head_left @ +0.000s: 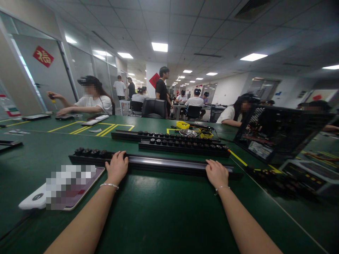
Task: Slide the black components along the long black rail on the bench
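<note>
Black rail (166,163) lies across the near part of the green table (164,218) in the head view, its long axis running left to right, the right end angled slightly nearer. Round black pieces (91,152) line its left end; a bright bare strip stretches between the hands. The left hand (118,168) and right hand (217,173) both touch the rail, fingers bent over it; how firmly they grip, I cannot tell. Two similar rails (184,148) lie just beyond, roughly parallel, and an open computer case (282,132) stands farther right.
</note>
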Motion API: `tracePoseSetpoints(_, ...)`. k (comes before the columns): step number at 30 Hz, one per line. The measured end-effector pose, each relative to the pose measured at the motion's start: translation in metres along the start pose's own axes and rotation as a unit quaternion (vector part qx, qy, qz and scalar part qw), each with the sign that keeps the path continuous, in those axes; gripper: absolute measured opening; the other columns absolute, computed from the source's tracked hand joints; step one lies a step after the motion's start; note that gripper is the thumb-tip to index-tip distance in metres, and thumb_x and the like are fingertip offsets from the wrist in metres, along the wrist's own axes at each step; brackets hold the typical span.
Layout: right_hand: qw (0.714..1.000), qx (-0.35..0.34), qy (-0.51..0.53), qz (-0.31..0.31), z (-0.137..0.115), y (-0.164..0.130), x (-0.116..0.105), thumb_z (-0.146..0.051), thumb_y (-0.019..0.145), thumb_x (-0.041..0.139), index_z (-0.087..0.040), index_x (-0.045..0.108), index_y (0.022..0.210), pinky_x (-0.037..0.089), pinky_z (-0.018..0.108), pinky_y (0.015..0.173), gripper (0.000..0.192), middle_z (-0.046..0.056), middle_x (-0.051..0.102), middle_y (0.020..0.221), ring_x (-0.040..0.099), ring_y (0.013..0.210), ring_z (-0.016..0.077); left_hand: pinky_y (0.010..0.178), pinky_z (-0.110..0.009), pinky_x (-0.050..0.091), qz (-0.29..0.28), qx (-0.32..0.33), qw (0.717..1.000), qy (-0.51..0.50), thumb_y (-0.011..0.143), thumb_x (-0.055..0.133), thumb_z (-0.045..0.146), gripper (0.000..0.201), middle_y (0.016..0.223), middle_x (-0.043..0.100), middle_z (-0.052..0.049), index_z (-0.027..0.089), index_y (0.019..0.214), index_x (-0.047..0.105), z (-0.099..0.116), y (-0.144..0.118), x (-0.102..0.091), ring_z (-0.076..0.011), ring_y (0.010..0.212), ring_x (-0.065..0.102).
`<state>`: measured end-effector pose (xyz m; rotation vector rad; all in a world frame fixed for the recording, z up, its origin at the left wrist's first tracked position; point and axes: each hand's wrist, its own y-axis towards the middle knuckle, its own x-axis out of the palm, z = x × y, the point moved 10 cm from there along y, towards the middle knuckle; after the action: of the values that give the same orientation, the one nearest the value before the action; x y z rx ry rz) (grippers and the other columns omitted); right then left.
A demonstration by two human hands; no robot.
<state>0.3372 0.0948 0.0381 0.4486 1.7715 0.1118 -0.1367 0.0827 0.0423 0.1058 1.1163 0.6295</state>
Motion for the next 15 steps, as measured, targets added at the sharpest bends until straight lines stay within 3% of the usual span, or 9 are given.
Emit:
tracePoseSetpoints(8,1.0,-0.001,-0.003,0.013,0.0005,0.0008,0.0,-0.033,0.088,0.026,-0.023,0.058,0.124,0.028,0.044,0.104,0.049,0.001,0.053,0.134,0.039,0.127,0.0222,0.103,-0.067,0.022,0.003,0.007,1.0,0.003,0.089,0.03,0.031,0.046,0.133,0.05,-0.015,0.019,0.133,0.039,0.0026,0.0,-0.0014,-0.029,0.121,0.047)
tracePoseSetpoints(15,1.0,-0.004,-0.007,0.013,0.0003,0.0004,0.0002,-0.033,0.088,0.025,-0.024,0.058,0.124,0.027,0.043,0.104,0.05,0.001,0.052,0.134,0.038,0.128,0.0217,0.105,-0.065,0.021,0.005,0.007,1.0,0.013,0.089,0.032,0.031,0.047,0.134,0.05,-0.016,0.017,0.132,0.041,0.0032,0.0007,-0.0034,-0.0293,0.121,0.048)
